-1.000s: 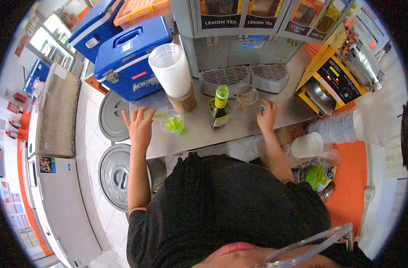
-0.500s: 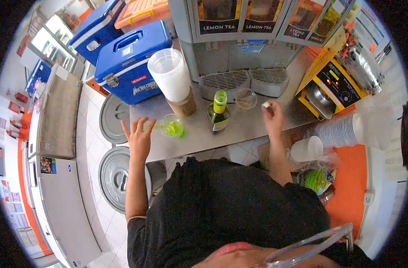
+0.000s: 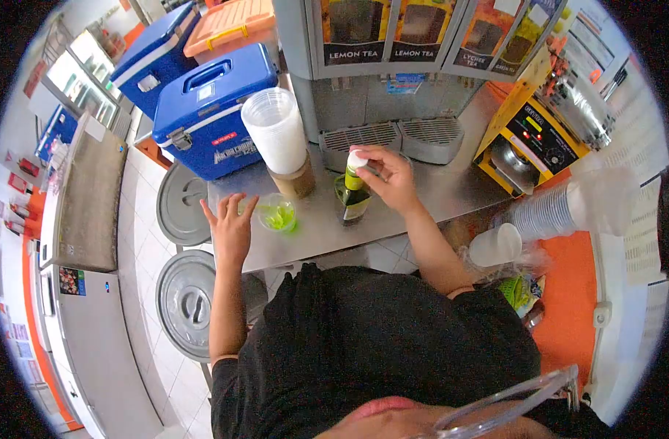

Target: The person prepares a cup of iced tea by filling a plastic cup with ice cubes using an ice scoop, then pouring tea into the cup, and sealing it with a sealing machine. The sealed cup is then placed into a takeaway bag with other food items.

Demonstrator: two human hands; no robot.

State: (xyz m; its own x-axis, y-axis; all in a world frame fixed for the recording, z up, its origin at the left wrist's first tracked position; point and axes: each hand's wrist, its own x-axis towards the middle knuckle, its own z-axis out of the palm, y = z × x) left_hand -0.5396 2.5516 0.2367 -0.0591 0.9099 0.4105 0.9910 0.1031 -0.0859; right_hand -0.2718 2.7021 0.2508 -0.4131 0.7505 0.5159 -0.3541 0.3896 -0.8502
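Note:
My right hand (image 3: 390, 179) pinches a white bottle cap (image 3: 358, 159) at the mouth of a dark bottle (image 3: 355, 208) with a yellow-green neck. The bottle stands upright near the counter's front edge. To its left is a clear plastic cup (image 3: 279, 214) with bright green pieces at the bottom. Beside that cup, my left hand (image 3: 230, 219) hovers at the counter's edge, fingers apart and slightly bent, holding nothing visible. A tall stack of clear plastic cups (image 3: 274, 132) rises from a brown cylindrical base (image 3: 294, 181) just behind.
A drink dispenser (image 3: 349, 95) stands at the back of the metal counter (image 3: 312, 238), with a yellow cup-sealing machine (image 3: 532, 150) on the right. Blue cooler boxes (image 3: 210, 110) fill the back left. Nested cups (image 3: 543, 216) lie at right; grey lidded bins (image 3: 184, 304) stand at left.
My right hand has moved left with the white cap, from the counter's right side to the bottle's mouth. My left hand stays beside the cup with green pieces.

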